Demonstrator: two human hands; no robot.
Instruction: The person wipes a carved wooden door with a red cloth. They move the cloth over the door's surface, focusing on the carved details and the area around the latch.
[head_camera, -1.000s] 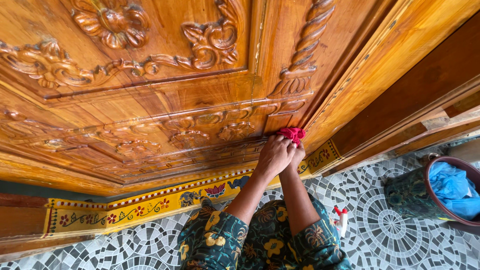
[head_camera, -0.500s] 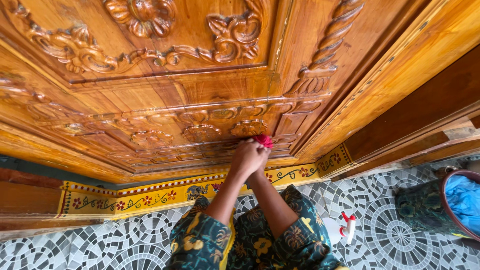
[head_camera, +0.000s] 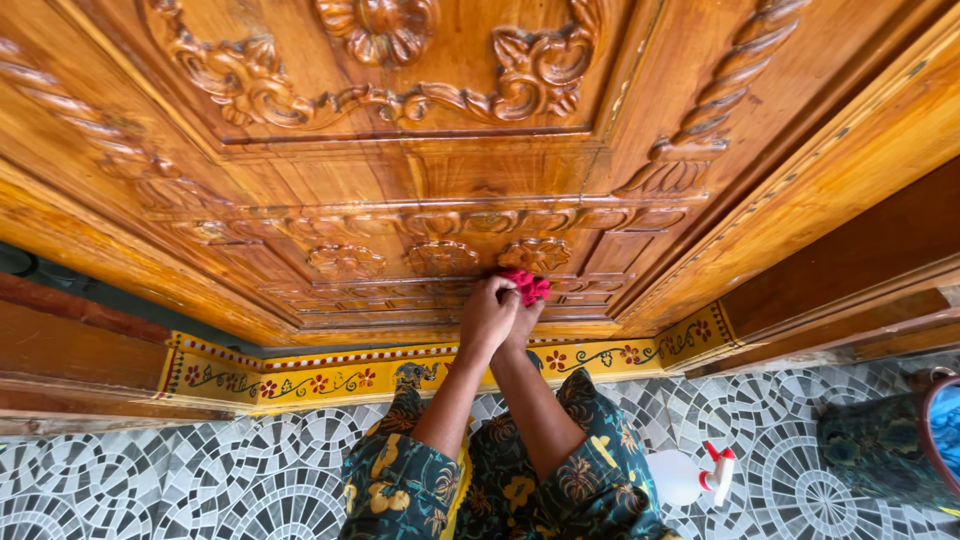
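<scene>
The person wears dark green clothes (head_camera: 500, 480) covered in flowers and leaves. Some flowers are bright yellow, others are orange-brown. The cloth looks soft and loose. The sleeves are short and stop above the elbows, so both arms are bare. There are no rings, bangles or watch on the hands (head_camera: 495, 312).

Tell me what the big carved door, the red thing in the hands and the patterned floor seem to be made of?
Door: looks like solid wood, glossy varnish; grain and carved flowers show. Red thing: apparently soft cloth, bunched and creased under both hands. Floor: seemingly mosaic tile, small grey and white pieces set in rings.
</scene>
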